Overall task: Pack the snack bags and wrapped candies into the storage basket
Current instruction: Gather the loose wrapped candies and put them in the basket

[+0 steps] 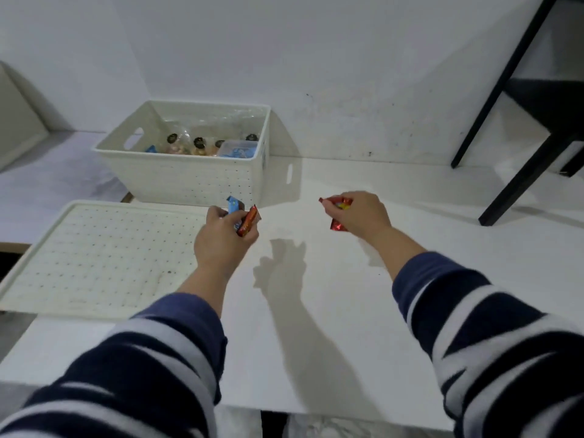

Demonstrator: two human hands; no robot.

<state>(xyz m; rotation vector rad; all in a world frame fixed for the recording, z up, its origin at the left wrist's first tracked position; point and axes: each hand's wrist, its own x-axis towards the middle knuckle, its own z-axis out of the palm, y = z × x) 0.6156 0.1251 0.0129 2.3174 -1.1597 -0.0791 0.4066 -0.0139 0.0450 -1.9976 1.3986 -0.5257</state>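
Observation:
A white perforated storage basket [196, 181] stands at the back of the white table; clear snack bags [189, 143] with dark labels and a blue packet [237, 150] lie inside it. My left hand [221, 238] hovers just in front of the basket, closed around a blue wrapped candy [233, 205] and an orange-red wrapped candy [248, 220]. My right hand [360, 214] is to the right, above the table, gripping red wrapped candies [338, 225] whose ends stick out on both sides of the fist.
The basket's white perforated lid [94, 257] lies flat on the left of the table. A black metal frame [518, 128] stands at the back right. The white wall rises right behind the basket. The table's near edge [316, 409] is below my forearms.

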